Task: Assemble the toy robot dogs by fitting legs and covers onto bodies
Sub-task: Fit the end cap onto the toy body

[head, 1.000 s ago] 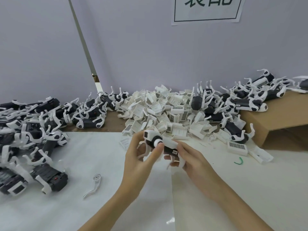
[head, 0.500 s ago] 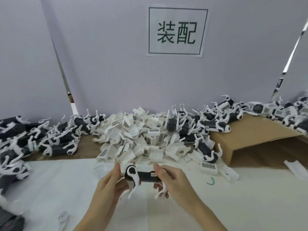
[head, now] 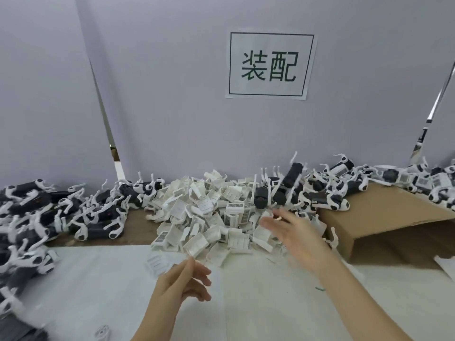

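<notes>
Both hands now empty — dog gone from my grip. Right hand (head: 295, 232) reaches, fingers spread, over the white covers (head: 209, 217) heaped on the tabletop (head: 270, 303); left hand (head: 182, 284) relaxed — likely fetching next part.

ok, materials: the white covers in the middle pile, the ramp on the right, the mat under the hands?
White covers: likely moulded plastic, matte, with crisp thin edges and barcode stickers.
Ramp: corrugated cardboard by the look, plain brown, folded with a raw edge.
Mat: soft white sheet, possibly foam; too blurred to confirm.
</notes>
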### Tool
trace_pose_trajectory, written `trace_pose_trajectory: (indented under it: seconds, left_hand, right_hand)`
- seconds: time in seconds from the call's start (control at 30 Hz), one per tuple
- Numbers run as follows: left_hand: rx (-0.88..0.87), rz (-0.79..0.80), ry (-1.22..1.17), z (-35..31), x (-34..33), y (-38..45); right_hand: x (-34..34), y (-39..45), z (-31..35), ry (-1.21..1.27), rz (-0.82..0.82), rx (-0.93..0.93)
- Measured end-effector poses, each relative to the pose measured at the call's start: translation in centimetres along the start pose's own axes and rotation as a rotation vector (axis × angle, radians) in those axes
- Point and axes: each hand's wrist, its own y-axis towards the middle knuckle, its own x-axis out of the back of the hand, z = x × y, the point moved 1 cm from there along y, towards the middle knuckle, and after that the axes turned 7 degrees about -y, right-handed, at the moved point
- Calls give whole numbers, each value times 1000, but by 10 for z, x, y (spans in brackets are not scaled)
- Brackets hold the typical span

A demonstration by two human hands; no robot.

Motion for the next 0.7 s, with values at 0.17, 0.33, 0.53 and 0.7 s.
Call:
trace_pose_trajectory:
  seconds: [0.17, 0.33, 0.53, 0.7]
  left_hand:
    - [-167, -4, 420, 8, -3, -9]
    - [-417, -202, 877, 6, 19, 20]
    - [-135, -478, 1626, -27, 113, 110]
    - [77, -428, 1641, -39, 174, 138]
  right_hand:
    - [-25, -20, -63, 29, -8, -51]
    - [-39, -26, -83, -80, -29, -28]
    - [-40, -28, -85, -96, 11, 0]
    - [-42, -31, -87, -127, 42, 15]
